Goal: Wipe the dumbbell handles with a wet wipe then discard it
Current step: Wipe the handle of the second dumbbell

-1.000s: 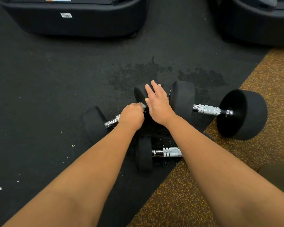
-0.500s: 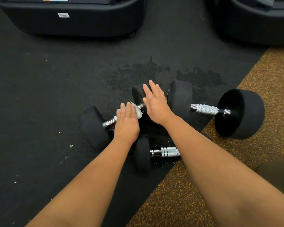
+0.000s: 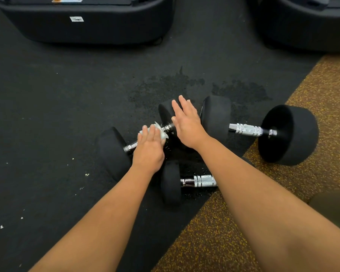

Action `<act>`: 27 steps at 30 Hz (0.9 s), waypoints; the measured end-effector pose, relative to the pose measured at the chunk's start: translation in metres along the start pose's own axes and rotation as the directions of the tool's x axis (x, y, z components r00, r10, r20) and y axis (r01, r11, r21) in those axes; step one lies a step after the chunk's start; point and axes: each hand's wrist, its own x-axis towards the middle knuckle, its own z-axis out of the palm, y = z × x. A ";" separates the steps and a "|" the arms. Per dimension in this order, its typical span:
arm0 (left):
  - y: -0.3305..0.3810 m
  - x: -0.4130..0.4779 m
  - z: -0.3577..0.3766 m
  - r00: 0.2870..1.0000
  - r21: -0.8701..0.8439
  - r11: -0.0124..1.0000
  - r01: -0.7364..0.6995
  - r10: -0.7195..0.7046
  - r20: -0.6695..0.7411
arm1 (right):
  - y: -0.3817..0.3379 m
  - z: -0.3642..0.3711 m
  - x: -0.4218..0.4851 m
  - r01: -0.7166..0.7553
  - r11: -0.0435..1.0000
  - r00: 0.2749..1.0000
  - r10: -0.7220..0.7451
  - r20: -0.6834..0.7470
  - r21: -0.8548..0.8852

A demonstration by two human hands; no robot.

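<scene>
Three black dumbbells with chrome handles lie on the floor. On the left dumbbell (image 3: 111, 152), my left hand (image 3: 148, 150) presses a white wet wipe (image 3: 159, 130) flat onto the handle with straight fingers. My right hand (image 3: 186, 122) rests flat, fingers straight, on that dumbbell's far black head. A bigger dumbbell (image 3: 289, 134) lies to the right with its handle (image 3: 247, 129) bare. A small dumbbell (image 3: 171, 183) lies nearest me, its handle (image 3: 201, 181) partly hidden under my right forearm.
The floor is black rubber (image 3: 47, 114) on the left and brown speckled mat (image 3: 234, 232) on the right. Dark wet patches (image 3: 165, 85) mark the rubber beyond the dumbbells. Two black machine bases (image 3: 86, 26) (image 3: 306, 24) stand along the far edge.
My left hand went from curled around the handle to lying flat over it, and the wipe now shows under the fingers. The right hand stays on the dumbbell head.
</scene>
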 end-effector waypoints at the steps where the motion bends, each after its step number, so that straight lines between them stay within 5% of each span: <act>1: 0.003 0.001 -0.001 1.000 -0.004 1.000 0.014 -0.014 0.007 | 0.000 0.000 0.000 -0.004 1.000 1.000 0.004 0.002 0.000; 27: 0.022 0.009 -0.003 0.986 0.092 0.992 -0.090 0.075 0.148 | 0.001 0.000 0.001 -0.005 1.000 1.000 0.005 0.025 -0.002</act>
